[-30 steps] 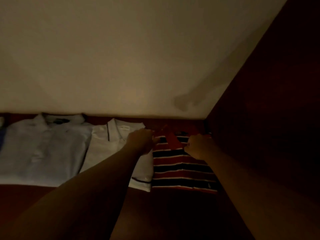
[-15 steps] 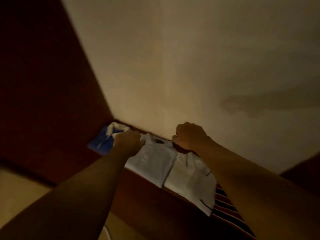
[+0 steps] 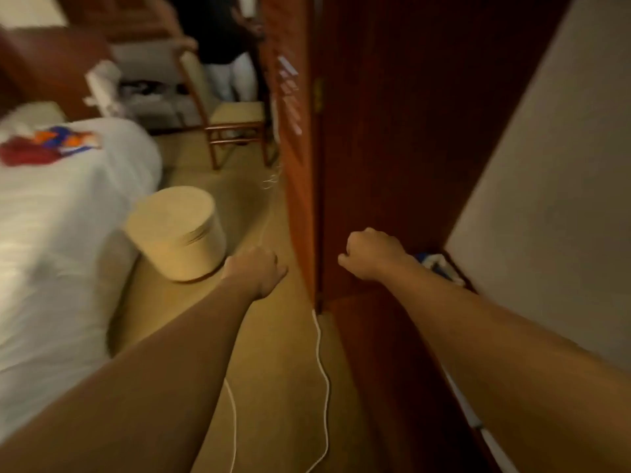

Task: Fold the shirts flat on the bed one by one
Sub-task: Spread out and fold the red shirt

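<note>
Bedroom, both fists closed and empty

Carpet runs between the white bed [image 3: 51, 216] and the wardrobe door [image 3: 375, 148]. The left hand [image 3: 254, 271] and right hand [image 3: 370, 256] hover there, fingers curled, gripping nothing visible. A blue-and-white shirt [image 3: 433, 262] lies on the wardrobe shelf behind the right wrist; blurred colourful clothes [image 3: 47, 145] lie near the bed's far end

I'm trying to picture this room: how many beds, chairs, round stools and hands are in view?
Bed: 1
Wooden chair: 1
Round stool: 1
Hands: 2, left hand and right hand
Total: 5
</note>
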The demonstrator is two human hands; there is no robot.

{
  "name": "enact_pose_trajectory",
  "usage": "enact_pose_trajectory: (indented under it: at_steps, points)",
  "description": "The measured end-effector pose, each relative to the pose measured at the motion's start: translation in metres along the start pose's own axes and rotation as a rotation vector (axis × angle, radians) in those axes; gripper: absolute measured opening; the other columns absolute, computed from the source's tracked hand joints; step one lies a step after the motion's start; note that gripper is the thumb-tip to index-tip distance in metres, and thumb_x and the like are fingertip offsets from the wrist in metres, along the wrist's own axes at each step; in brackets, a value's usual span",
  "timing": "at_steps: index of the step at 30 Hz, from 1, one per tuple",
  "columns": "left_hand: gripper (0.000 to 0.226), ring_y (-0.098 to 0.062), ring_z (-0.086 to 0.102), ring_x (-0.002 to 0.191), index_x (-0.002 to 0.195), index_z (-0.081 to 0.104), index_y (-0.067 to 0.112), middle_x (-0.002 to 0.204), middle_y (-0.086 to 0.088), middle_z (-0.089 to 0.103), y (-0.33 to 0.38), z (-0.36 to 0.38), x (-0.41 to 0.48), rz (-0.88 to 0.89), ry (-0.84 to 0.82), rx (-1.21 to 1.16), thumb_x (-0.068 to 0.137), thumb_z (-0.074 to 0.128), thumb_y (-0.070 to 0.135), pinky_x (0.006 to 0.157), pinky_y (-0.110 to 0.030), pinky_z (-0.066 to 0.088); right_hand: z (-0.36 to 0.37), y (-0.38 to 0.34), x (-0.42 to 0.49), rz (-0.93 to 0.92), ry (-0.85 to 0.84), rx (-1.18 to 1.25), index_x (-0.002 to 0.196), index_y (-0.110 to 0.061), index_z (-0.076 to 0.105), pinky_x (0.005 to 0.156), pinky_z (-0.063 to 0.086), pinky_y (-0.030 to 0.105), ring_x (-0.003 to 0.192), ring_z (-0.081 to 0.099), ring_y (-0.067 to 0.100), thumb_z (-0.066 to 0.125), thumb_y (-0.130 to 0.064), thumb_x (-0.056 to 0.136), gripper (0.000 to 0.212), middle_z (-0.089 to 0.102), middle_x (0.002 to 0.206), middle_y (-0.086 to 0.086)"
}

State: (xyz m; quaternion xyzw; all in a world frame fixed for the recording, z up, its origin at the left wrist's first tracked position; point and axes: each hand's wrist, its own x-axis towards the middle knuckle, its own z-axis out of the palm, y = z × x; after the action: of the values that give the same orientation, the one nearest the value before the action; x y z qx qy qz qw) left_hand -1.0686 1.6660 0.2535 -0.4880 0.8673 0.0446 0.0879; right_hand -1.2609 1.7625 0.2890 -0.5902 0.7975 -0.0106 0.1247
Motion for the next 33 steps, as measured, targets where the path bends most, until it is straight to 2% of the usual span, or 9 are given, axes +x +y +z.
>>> enact_pose_trajectory:
  at_steps: [3,6,10,16,19,21,24,28,33]
  points:
    - [0.047,-0.035,0.062,0.106,0.111,0.067,0.015,0.117,-0.013,0.065,-0.08,0.01,-0.039,-0.172,-0.019,-0.044,0.1,0.042,0.053,0.076,-0.037,0.043,0.012,-0.08,0.023,-0.155,-0.024,-0.055,0.089,-0.017,0.055,0.08,0.052,0.041,0.09,0.061,0.025,0.05,-0.043,0.098,0.028,0.059,0.096,0.006]
    - [0.046,-0.032,0.063,0.103,0.108,0.068,0.015,0.114,-0.011,0.067,-0.147,0.021,-0.081,-0.336,-0.011,-0.073,0.099,0.044,0.053,0.077,-0.037,0.048,0.026,-0.151,0.037,-0.284,-0.049,-0.097,0.108,-0.014,0.062,0.077,0.046,0.037,0.09,0.055,0.025,0.05,-0.044,0.098,0.033,0.059,0.101,0.008]
    - [0.044,-0.035,0.062,0.108,0.106,0.069,0.014,0.116,-0.013,0.066,-0.215,0.034,-0.134,-0.545,-0.012,-0.128,0.099,0.046,0.051,0.081,-0.037,0.047,0.045,-0.23,0.048,-0.46,-0.08,-0.123,0.096,-0.014,0.062,0.074,0.044,0.035,0.094,0.061,0.029,0.051,-0.042,0.097,0.031,0.062,0.101,0.012]
    - [0.039,-0.032,0.064,0.104,0.102,0.069,0.016,0.112,-0.01,0.069,-0.281,0.044,-0.194,-0.792,-0.028,-0.232,0.097,0.048,0.049,0.086,-0.038,0.049,0.068,-0.322,0.06,-0.634,-0.092,-0.187,0.113,-0.011,0.065,0.076,0.041,0.034,0.107,0.059,0.034,0.05,-0.045,0.096,0.041,0.061,0.119,0.015]
    - [0.036,-0.031,0.064,0.1,0.092,0.066,0.019,0.108,-0.009,0.069,-0.315,0.045,-0.212,-0.875,-0.034,-0.248,0.098,0.049,0.05,0.086,-0.038,0.05,0.068,-0.364,0.072,-0.705,-0.113,-0.241,0.117,-0.011,0.064,0.082,0.044,0.036,0.111,0.058,0.034,0.049,-0.045,0.096,0.044,0.06,0.124,0.016]
    - [0.038,-0.029,0.065,0.095,0.09,0.065,0.018,0.103,-0.008,0.07,-0.339,0.043,-0.219,-0.927,-0.026,-0.262,0.098,0.049,0.052,0.083,-0.038,0.05,0.064,-0.393,0.084,-0.75,-0.123,-0.252,0.11,-0.011,0.065,0.08,0.043,0.037,0.105,0.058,0.034,0.049,-0.044,0.096,0.039,0.062,0.119,0.016]
    - [0.041,-0.027,0.066,0.092,0.095,0.068,0.017,0.1,-0.006,0.07,-0.375,0.035,-0.22,-0.977,-0.047,-0.275,0.099,0.047,0.053,0.084,-0.039,0.053,0.053,-0.434,0.103,-0.786,-0.12,-0.256,0.091,-0.016,0.056,0.072,0.039,0.034,0.084,0.051,0.029,0.05,-0.042,0.097,0.027,0.059,0.1,0.012]
    - [0.042,-0.027,0.066,0.093,0.098,0.069,0.017,0.1,-0.006,0.07,-0.422,0.017,-0.197,-1.012,-0.051,-0.283,0.099,0.047,0.052,0.085,-0.039,0.054,0.036,-0.487,0.147,-0.812,-0.118,-0.253,0.087,-0.012,0.058,0.066,0.039,0.033,0.077,0.052,0.025,0.048,-0.039,0.098,0.03,0.053,0.084,0.005]
    - [0.038,-0.028,0.066,0.094,0.092,0.067,0.017,0.101,-0.005,0.071,-0.488,-0.008,-0.135,-1.064,-0.053,-0.278,0.099,0.048,0.049,0.083,-0.037,0.052,0.019,-0.554,0.235,-0.88,-0.126,-0.264,0.066,-0.016,0.046,0.051,0.029,0.027,0.06,0.044,0.02,0.051,-0.04,0.097,0.039,0.047,0.071,0.004]
